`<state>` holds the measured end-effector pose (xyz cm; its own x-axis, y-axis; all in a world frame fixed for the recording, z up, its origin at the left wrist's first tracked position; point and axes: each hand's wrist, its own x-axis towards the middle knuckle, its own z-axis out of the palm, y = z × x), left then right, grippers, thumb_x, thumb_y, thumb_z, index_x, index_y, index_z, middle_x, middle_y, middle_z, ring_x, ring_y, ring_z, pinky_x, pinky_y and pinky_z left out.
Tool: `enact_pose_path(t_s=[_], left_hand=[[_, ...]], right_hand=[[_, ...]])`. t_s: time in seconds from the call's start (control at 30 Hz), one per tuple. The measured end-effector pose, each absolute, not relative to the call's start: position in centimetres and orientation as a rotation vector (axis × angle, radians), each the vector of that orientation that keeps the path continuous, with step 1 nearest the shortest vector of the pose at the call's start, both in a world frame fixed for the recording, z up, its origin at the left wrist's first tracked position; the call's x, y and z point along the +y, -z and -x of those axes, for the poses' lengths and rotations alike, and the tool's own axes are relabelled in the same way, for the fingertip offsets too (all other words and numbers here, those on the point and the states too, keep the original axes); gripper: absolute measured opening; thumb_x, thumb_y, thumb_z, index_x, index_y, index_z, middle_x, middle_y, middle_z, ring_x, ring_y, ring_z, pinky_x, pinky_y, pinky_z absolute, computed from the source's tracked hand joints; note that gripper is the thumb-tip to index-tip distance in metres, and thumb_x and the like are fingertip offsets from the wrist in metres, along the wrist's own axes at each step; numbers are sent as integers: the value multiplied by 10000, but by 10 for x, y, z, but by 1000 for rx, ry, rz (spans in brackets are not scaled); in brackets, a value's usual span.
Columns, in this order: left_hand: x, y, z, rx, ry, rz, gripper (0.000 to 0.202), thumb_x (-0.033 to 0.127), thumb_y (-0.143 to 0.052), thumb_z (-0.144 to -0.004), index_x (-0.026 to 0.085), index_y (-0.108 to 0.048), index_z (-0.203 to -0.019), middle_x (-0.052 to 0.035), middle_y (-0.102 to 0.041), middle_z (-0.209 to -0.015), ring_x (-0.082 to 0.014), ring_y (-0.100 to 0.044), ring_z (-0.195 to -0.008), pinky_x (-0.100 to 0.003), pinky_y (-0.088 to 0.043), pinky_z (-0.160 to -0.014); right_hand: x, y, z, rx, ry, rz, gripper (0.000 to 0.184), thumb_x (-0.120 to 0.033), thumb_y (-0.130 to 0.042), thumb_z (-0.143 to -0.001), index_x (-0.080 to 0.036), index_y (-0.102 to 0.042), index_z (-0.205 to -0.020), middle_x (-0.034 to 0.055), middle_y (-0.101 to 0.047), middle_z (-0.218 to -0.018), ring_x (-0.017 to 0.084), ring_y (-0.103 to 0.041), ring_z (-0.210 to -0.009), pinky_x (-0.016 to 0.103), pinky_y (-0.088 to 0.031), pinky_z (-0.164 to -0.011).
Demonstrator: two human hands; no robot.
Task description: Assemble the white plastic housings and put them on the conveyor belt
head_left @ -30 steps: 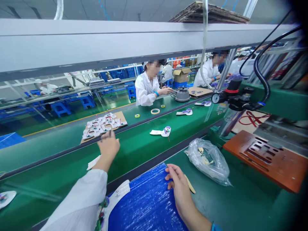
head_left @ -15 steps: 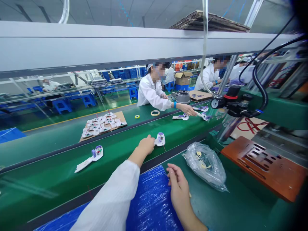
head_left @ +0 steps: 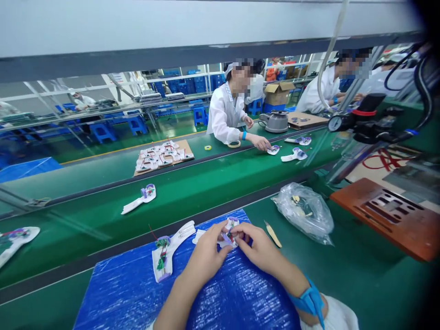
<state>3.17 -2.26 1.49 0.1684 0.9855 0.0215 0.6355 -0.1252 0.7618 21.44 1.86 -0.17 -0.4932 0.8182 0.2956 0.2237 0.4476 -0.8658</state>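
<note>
Both hands meet over a white plastic housing half [head_left: 232, 222] with purple parts and small wired electronics inside, at the far edge of a shiny blue mat [head_left: 117, 288]. My left hand [head_left: 208, 252] grips it from the left, thumb and fingers around its wider end. On the right, my right hand [head_left: 257, 243] has its fingertips pinched together at the inner parts; what exactly they grip is hidden. A second white housing half [head_left: 178, 237], with a green board and a red wire, lies on the mat left of my hands.
Beyond the mat runs a green conveyor belt [head_left: 206, 183] carrying more housing halves [head_left: 144, 199]. A pale, slim pointed tool [head_left: 273, 234] and a clear plastic bag [head_left: 304, 215] lie right. An orange fixture plate [head_left: 388, 215] stands farther right. Across the belt, a co-worker's hand [head_left: 260, 142] touches a housing half.
My left hand has come back from the belt with the housing half onto the blue mat. My right hand has moved in to it. The view has shifted.
</note>
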Motion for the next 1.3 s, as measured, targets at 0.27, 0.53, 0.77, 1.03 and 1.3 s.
enact_pose_path(t_s=[0.27, 0.53, 0.77, 1.03, 1.3], left_hand=[[-27, -7, -29, 1460, -875, -1706, 525, 275, -614, -845, 270, -417, -1333, -57, -617, -1171, -223, -569, -1055, -388, -443, -915], [-18, -6, -17, 1224, -1204, -1129, 375, 423, -642, -829, 211, -508, -1107, -69, -547, -1226, -17, -475, -519, -183, -414, -486], [-17, -13, -16, 1041, -1127, -1118, 285, 391, -686, -782, 163, -677, -954, -103, -570, -1208, -85, -562, -655, -209, -470, -540], [-19, 1, -24, 1234, -1205, -1069, 487, 420, -686, -790, 163, -516, -1167, -41, -604, -872, -88, -509, -590, -184, -435, -483], [-20, 2, -22, 1268, -1135, -1283, 377, 423, -549, -898, 227, -591, -1218, -85, -600, -1197, -196, -594, -977, -255, -552, -666]], right_hand=[[20, -2, -213, -1982, -1116, 820, 162, -266, -572, -916, -229, -730, -922, 46, -690, -885, 199, -629, -837, 319, -475, -748], [15, 8, -204, -1968, -1087, 896, 209, -262, -587, -912, -260, -702, -1087, 49, -659, -944, 174, -604, -760, 296, -468, -679], [10, 13, -195, -1845, -954, 916, 147, -231, -574, -908, -224, -722, -909, 49, -646, -827, 183, -593, -739, 296, -449, -661], [11, 10, -194, -1786, -1126, 851, 167, -251, -538, -928, -215, -696, -886, 53, -660, -916, 194, -607, -865, 307, -456, -786], [7, 11, -191, -1725, -1263, 1034, 221, -351, -507, -932, -191, -622, -830, 0, -567, -715, 149, -496, -622, 259, -384, -581]])
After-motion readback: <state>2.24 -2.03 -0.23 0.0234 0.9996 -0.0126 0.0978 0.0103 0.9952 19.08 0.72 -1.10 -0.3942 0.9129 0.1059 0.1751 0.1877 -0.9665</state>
